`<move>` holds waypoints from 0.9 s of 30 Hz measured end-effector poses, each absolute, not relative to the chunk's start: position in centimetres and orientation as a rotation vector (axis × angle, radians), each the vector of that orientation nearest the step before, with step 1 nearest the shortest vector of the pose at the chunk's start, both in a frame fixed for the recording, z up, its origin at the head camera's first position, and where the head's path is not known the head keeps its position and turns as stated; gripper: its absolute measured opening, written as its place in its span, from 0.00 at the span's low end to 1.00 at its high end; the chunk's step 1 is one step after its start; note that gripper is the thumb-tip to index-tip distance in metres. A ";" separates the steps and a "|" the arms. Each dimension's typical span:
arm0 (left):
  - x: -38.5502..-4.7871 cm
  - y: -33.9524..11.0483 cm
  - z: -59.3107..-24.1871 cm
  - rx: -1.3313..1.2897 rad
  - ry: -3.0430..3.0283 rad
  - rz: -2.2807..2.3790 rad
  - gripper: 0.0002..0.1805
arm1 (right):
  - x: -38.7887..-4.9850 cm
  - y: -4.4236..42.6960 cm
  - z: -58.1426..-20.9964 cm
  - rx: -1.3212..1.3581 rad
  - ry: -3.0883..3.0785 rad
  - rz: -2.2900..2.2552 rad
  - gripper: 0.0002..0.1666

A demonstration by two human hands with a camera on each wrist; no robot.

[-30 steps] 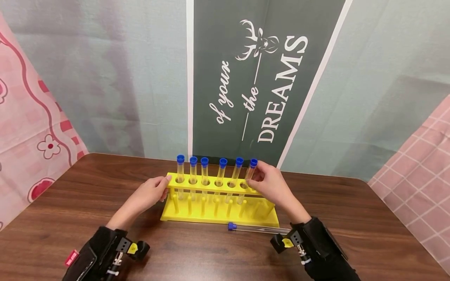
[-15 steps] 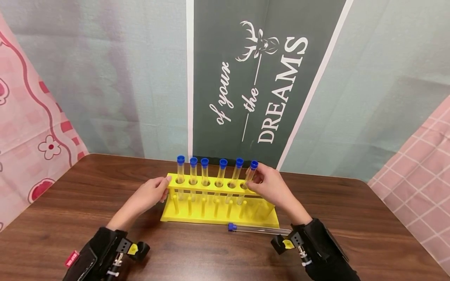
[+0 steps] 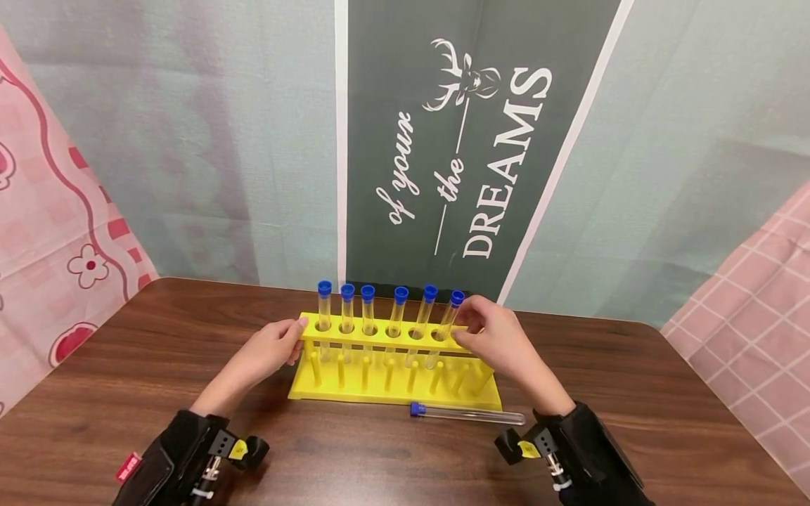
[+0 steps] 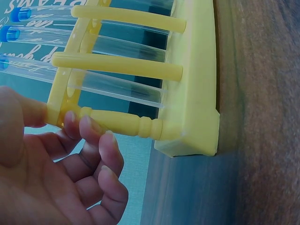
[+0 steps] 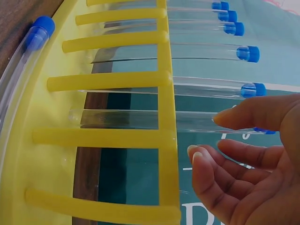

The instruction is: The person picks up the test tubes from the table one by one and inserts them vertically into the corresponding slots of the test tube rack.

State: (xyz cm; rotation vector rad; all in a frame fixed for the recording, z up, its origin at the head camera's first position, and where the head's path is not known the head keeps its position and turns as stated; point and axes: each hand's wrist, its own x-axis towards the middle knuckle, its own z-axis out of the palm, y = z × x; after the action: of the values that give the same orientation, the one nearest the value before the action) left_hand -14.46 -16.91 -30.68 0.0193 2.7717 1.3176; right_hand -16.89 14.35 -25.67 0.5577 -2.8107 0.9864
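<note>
A yellow test tube rack (image 3: 354, 392) stands on the table with several clear, blue-capped test tubes in its holes. My left hand (image 3: 272, 344) grips the left end of its top bar, thumb on the bar and fingertips by the end post (image 4: 117, 122) in the left wrist view. My right hand (image 3: 496, 334) is beside the rightmost inserted test tube (image 3: 448, 320), which leans right. In the right wrist view, the right hand's fingers (image 5: 243, 112) are loosely bent and spread apart, with nothing gripped between them. One capped test tube (image 3: 468, 414) lies before the rack.
The brown wooden table (image 3: 342, 457) extends around the rack. A grey-green cloth (image 3: 285, 140) with a dark lettered panel hangs behind. Pink patterned cloths (image 3: 76, 225) hang at both sides. Each wrist wears a black camera strap (image 3: 588, 450).
My right hand has let go of the rightmost standing test tube and shifted slightly right, so the lying tube's far end now shows. The left hand and rack have stayed put.
</note>
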 end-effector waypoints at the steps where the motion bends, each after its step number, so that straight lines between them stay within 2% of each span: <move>1: -14.5 -16.9 -30.7 0.019 2.772 1.316 0.23 | -16.8 14.4 -25.6 0.556 -2.803 0.999 0.11; 12: -14.4 -16.9 -30.8 0.012 2.774 1.307 0.23 | -15.3 14.7 -25.2 0.585 -2.798 0.970 0.07; 27: -14.5 -16.9 -30.6 0.001 2.769 1.306 0.23 | -13.9 14.9 -25.7 0.885 -2.923 0.826 0.05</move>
State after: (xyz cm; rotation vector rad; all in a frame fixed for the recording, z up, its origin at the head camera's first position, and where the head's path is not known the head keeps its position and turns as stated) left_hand -14.51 -16.88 -30.64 0.0013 2.7694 1.3056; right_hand -13.87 14.92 -25.73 0.8845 -2.9232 0.8264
